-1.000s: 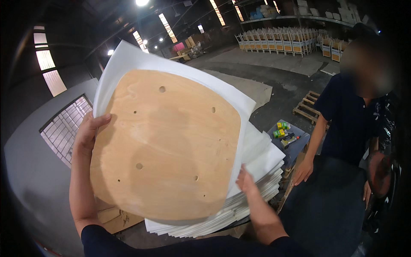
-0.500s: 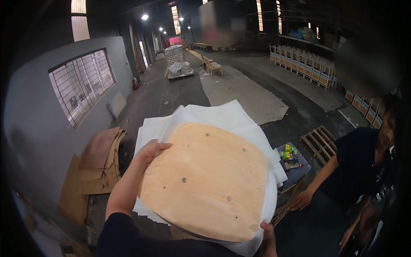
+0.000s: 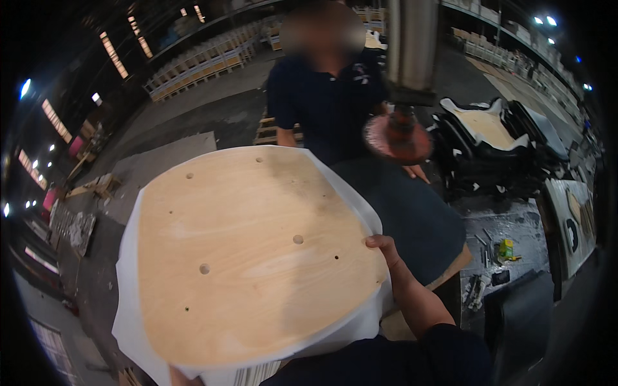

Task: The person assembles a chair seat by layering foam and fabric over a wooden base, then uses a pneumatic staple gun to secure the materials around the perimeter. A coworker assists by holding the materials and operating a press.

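A pale plywood seat panel point(image 3: 251, 257), rounded at its corners and drilled with several holes, fills the middle of the view. A thin white foam sheet point(image 3: 131, 283) lies under it and sticks out around the rim. My right hand point(image 3: 385, 249) grips the panel's right edge, thumb on top and fingers hidden beneath. At the near left edge my left hand point(image 3: 182, 377) holds the panel from below; only a small part of it shows. Just beyond the panel's right side lies a dark rounded pad point(image 3: 402, 215) on a board.
A red round press head point(image 3: 399, 136) hangs on a metal column above the dark pad. Facing me stands a co-worker point(image 3: 322, 106) in a dark shirt. Black upholstered parts point(image 3: 489, 161) are stacked at the right, near a tool-strewn table point(image 3: 534, 222) and a black backrest point(image 3: 518, 315).
I have turned to the right, and the panel with its foam sheet has come along in both hands. The co-worker, press head and dark pad are now ahead of me.
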Available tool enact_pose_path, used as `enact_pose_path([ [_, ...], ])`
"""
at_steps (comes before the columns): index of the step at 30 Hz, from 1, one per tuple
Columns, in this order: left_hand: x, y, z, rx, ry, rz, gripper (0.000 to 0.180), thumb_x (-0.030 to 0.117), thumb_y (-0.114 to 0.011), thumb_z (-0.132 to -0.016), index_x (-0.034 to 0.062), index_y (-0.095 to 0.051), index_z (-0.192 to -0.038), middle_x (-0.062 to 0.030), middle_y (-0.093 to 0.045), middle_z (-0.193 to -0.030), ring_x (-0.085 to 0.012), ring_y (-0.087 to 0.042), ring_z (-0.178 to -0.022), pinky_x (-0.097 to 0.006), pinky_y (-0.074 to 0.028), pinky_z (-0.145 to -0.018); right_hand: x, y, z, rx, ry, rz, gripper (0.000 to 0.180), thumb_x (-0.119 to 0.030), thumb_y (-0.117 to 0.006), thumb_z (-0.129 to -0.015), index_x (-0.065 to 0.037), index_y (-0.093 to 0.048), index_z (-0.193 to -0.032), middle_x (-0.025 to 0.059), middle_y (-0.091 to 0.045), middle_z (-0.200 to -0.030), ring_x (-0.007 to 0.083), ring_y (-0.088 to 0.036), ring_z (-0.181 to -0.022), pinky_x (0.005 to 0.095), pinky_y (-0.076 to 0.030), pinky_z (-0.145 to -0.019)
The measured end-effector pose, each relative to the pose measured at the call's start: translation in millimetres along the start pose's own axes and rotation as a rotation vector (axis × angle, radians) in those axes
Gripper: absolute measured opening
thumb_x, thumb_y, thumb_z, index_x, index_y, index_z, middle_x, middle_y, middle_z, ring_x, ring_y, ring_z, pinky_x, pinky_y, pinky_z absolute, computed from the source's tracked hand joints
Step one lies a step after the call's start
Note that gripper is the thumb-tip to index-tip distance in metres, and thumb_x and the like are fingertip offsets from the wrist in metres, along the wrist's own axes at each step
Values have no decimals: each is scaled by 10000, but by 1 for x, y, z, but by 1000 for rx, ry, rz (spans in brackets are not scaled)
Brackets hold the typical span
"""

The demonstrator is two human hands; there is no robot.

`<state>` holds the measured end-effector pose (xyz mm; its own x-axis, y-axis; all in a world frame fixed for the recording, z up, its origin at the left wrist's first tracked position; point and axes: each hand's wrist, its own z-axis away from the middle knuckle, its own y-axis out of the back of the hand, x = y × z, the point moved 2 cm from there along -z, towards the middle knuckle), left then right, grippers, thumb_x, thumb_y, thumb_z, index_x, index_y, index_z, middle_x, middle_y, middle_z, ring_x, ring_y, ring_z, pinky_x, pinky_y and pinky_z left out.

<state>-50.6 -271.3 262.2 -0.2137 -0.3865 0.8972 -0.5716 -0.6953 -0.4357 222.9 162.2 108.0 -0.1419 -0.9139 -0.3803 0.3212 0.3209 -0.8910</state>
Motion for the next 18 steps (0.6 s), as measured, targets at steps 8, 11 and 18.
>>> enact_pose_path([
  [8, -149, -67, -16, 168, 176, -27, 805, 624, -370, -1151, -11, -435, -1642, -224, -537, -1631, -379, -562, -1470, -496, -510, -1191, -89, 23, 102, 427, 56, 243, 694, -157, -710, -853, 48, -579, -1503, 241, -718, -1367, 361, -757, -1151, 471, -596, -1050],
  [11, -177, -104, -35, 122, 196, -20, 797, 619, -375, -1152, -7, -437, -1642, -220, -540, -1628, -375, -566, -1465, -493, -512, -1188, -133, 88, 105, 177, 68, 55, 631, -150, -690, -896, 66, -598, -1481, 245, -739, -1332, 363, -767, -1148, 479, -599, -1059],
  [18, -211, -159, -62, 65, 171, -10, 778, 607, -387, -1154, 3, -442, -1642, -211, -548, -1621, -365, -574, -1453, -485, -517, -1182, -236, 173, 99, 210, 96, 306, 571, -127, -722, -925, 100, -617, -1439, 236, -761, -1297, 341, -773, -1162, 461, -607, -1061],
])
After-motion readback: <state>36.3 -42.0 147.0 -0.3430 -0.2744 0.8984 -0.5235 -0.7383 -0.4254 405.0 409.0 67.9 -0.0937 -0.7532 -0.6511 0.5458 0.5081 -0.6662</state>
